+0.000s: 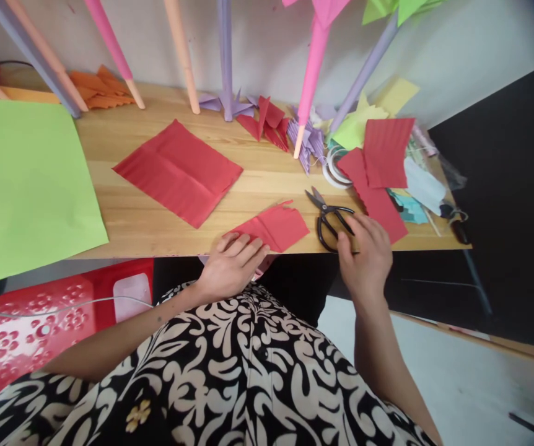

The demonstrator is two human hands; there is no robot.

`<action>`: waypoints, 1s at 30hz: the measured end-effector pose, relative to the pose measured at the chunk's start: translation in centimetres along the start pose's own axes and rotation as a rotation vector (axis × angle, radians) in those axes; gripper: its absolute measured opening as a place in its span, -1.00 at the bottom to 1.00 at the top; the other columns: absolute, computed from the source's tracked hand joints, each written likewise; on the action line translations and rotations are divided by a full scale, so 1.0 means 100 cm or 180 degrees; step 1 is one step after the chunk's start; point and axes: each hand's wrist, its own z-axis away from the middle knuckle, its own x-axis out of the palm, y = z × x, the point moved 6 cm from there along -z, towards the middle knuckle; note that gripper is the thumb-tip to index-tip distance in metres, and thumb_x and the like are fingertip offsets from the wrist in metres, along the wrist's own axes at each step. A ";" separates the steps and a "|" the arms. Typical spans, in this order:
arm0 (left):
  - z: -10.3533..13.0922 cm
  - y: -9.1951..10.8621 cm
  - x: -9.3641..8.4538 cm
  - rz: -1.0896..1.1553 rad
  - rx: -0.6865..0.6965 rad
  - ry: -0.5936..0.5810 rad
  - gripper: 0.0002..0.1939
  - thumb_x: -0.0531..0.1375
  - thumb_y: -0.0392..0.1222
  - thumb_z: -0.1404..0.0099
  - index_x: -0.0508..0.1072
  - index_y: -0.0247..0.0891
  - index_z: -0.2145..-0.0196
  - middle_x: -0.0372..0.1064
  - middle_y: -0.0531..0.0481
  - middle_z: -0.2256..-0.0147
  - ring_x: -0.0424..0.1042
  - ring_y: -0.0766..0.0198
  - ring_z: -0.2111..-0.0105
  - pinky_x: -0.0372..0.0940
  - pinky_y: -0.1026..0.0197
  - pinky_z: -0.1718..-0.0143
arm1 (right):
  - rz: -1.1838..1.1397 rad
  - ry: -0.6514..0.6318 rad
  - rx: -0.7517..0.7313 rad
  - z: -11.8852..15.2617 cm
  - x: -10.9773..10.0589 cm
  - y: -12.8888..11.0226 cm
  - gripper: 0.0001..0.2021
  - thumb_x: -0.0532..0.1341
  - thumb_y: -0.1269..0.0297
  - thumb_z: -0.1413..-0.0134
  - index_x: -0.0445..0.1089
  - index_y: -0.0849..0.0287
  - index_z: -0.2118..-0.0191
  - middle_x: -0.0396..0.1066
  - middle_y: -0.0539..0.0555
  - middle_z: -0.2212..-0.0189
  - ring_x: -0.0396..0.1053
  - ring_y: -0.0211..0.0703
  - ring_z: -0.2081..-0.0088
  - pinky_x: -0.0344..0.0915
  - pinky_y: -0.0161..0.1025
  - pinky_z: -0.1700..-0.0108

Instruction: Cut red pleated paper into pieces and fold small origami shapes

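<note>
My left hand (232, 263) lies flat on a small piece of red paper (283, 228) at the table's front edge, fingers stretched out over its left part. This paper has a crease and a narrow strip sticking up along its far edge. To its right, black-handled scissors (324, 209) rest on the table, blades slightly apart and pointing away from me. My right hand (367, 257) has its thumb and fingers closed around the right handle loop of the scissors. A larger creased sheet of red paper (178, 173) lies further left.
A big light green sheet (25, 186) covers the table's left end. Rolled paper sticks (316, 68) stand along the back. Rolls of white tape (336, 167), red paper pieces (389, 155) and scraps crowd the right. A red plastic stool (53, 322) is below left.
</note>
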 end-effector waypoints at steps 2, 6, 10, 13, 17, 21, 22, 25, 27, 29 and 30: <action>0.000 0.001 -0.001 0.0032 0.0001 0.0024 -0.69 0.16 -0.33 -0.33 0.53 -0.35 0.00 0.56 -0.14 0.07 0.44 0.03 0.05 0.24 -0.04 -0.08 | 0.0068 -0.0465 0.0067 -0.009 0.014 0.005 -0.62 0.15 0.22 -0.32 0.43 0.23 -0.16 0.45 0.33 -0.13 0.37 0.19 -0.18 0.30 0.15 -0.21; 0.005 -0.002 -0.005 0.0138 -0.0070 0.0211 -0.74 0.16 -0.36 -0.34 0.55 -0.23 0.07 0.56 -0.07 0.15 0.41 0.09 0.08 0.23 0.02 -0.03 | 0.0020 -0.0921 0.0104 -0.017 0.025 0.000 -0.64 0.14 0.21 -0.31 0.44 0.23 -0.12 0.48 0.32 -0.07 0.40 0.20 -0.11 0.31 0.15 -0.17; 0.006 -0.003 -0.006 0.0190 -0.0159 0.0344 -0.83 0.18 -0.33 -0.35 0.56 -0.20 0.17 0.54 -0.05 0.21 0.38 0.12 0.11 0.22 0.07 0.06 | -0.0091 -0.0999 0.0542 -0.016 0.012 0.001 -0.59 0.26 0.24 -0.16 0.43 0.17 -0.12 0.52 0.26 0.03 0.44 0.19 0.01 0.35 0.13 -0.08; 0.002 -0.002 -0.005 0.0171 -0.0211 0.0408 -0.85 0.20 -0.34 -0.33 0.56 -0.20 0.21 0.51 -0.05 0.26 0.35 0.13 0.16 0.20 0.07 0.11 | -0.0711 -0.0952 0.1201 -0.001 -0.005 0.007 -0.43 0.32 0.19 -0.07 0.34 0.09 -0.23 0.49 0.20 0.04 0.46 0.10 0.08 0.42 0.04 0.04; -0.003 -0.001 -0.005 0.0167 -0.0288 0.0523 -0.86 0.25 -0.37 -0.28 0.56 -0.18 0.24 0.47 -0.02 0.33 0.31 0.16 0.23 0.17 0.06 0.15 | -0.2640 -0.1332 0.1890 0.042 -0.013 -0.004 -0.34 0.34 -0.02 -0.07 0.28 0.02 -0.27 0.44 0.11 0.16 0.41 -0.14 0.32 0.39 -0.20 0.33; -0.001 0.000 -0.003 0.0245 -0.0328 0.0600 -0.87 0.28 -0.34 -0.28 0.57 -0.12 0.26 0.46 0.00 0.33 0.30 0.17 0.24 0.16 0.04 0.13 | -0.3445 -0.2163 0.2347 0.090 -0.011 -0.034 -0.36 0.32 -0.17 -0.07 0.37 0.08 -0.18 0.33 0.01 0.37 0.17 -0.29 0.52 0.18 -0.28 0.49; 0.000 0.000 -0.003 0.0259 -0.0326 0.0615 -0.87 0.29 -0.32 -0.28 0.57 -0.10 0.27 0.47 0.01 0.33 0.31 0.17 0.23 0.16 0.04 0.12 | -0.3478 -0.2337 0.2506 0.100 -0.010 -0.040 -0.37 0.29 -0.18 -0.10 0.37 0.10 -0.18 0.29 -0.02 0.41 0.11 -0.30 0.54 0.14 -0.28 0.50; 0.002 0.001 -0.002 0.0272 -0.0337 0.0671 -0.89 0.31 -0.28 -0.29 0.57 -0.05 0.29 0.48 0.04 0.33 0.33 0.17 0.22 0.17 0.02 0.10 | -0.3515 -0.2711 0.2814 0.116 -0.006 -0.053 -0.37 0.23 -0.22 -0.15 0.37 0.12 -0.18 0.27 -0.02 0.44 0.12 -0.27 0.52 0.11 -0.28 0.49; 0.002 0.002 -0.001 0.0262 -0.0358 0.0674 -0.89 0.31 -0.27 -0.29 0.58 -0.04 0.29 0.48 0.04 0.34 0.33 0.17 0.23 0.17 0.02 0.10 | -0.3601 -0.2886 0.2780 0.118 -0.002 -0.061 -0.35 0.24 -0.25 -0.11 0.39 0.14 -0.15 0.33 0.03 0.38 0.23 -0.20 0.43 0.20 -0.27 0.42; 0.002 0.002 0.000 0.0256 -0.0384 0.0650 -0.90 0.31 -0.26 -0.30 0.58 -0.04 0.29 0.49 0.04 0.33 0.33 0.17 0.22 0.17 0.01 0.09 | -0.3757 -0.2973 0.2675 0.115 0.001 -0.068 -0.33 0.24 -0.28 -0.08 0.40 0.14 -0.13 0.37 0.05 0.33 0.30 -0.15 0.35 0.27 -0.25 0.33; 0.002 0.002 0.000 0.0263 -0.0389 0.0642 -0.90 0.31 -0.26 -0.30 0.58 -0.04 0.28 0.49 0.04 0.32 0.33 0.16 0.22 0.16 0.00 0.09 | -0.3819 -0.2970 0.2647 0.113 0.002 -0.070 -0.33 0.23 -0.29 -0.08 0.40 0.14 -0.13 0.37 0.05 0.32 0.32 -0.14 0.33 0.28 -0.24 0.30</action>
